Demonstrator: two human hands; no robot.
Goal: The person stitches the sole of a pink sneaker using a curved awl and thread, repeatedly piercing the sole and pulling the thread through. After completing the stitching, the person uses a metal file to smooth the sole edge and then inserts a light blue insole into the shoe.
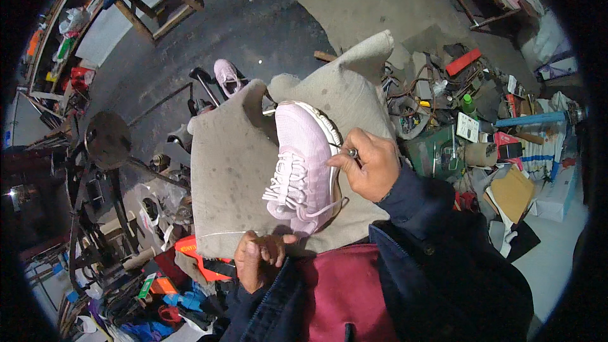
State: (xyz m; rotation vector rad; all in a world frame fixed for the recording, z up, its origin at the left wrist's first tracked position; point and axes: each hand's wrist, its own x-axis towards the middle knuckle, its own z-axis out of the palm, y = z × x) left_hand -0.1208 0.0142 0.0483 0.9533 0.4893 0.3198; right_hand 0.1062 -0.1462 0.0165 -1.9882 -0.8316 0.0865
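A pale pink knit sneaker with white laces lies on a grey-beige cloth over my lap, toe pointing away from me. My right hand grips a thin awl with a metal end, its shaft reaching the seam between the upper and the white sole on the shoe's right side. Close to the heel, my left hand has its fingers curled in, with one fingertip by the shoe. A thin pale line, perhaps thread, runs over the cloth to this hand; what the fingers pinch is hidden.
A matching pink shoe stands on the dark floor ahead. To the left is a metal stand with a round plate. Tools and scraps crowd the right around a green container. An orange-red box lies near my left hand.
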